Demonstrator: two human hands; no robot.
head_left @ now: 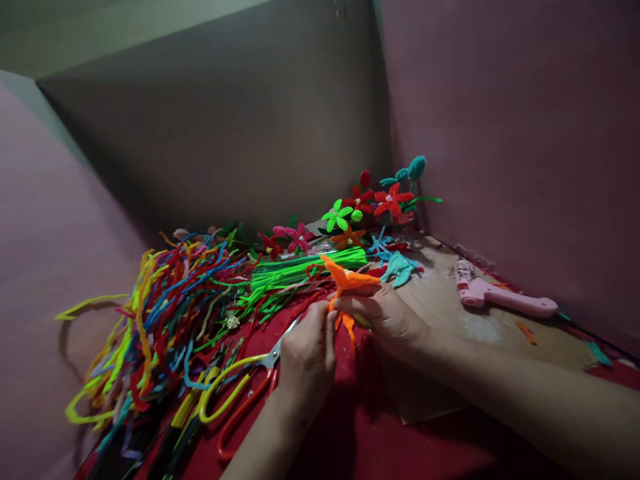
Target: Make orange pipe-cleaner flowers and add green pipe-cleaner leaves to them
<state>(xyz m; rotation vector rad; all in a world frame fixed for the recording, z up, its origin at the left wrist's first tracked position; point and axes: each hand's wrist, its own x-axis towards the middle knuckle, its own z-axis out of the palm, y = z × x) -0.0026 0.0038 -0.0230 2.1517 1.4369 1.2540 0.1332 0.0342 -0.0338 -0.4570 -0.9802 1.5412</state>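
An orange pipe-cleaner flower [345,277] is held up between both hands over the red table cover. My left hand [309,347] is closed, its fingertips pinching the lower left side of the flower. With thumb and fingers, my right hand [387,317] grips the flower's right side, just below a petal. Orange ends hang down between the hands. Scissors [270,360] with one yellow and one red handle lie beside my left hand, their blades partly hidden by it. Behind the hands is a bundle of green pipe cleaners [300,275].
A heap of mixed pipe cleaners [160,320] spreads at the left, with yellow-black pliers [183,413] in front of it. Finished flowers [393,200] line the back wall. At right, a pink tool [510,299] lies on a brown board [450,313].
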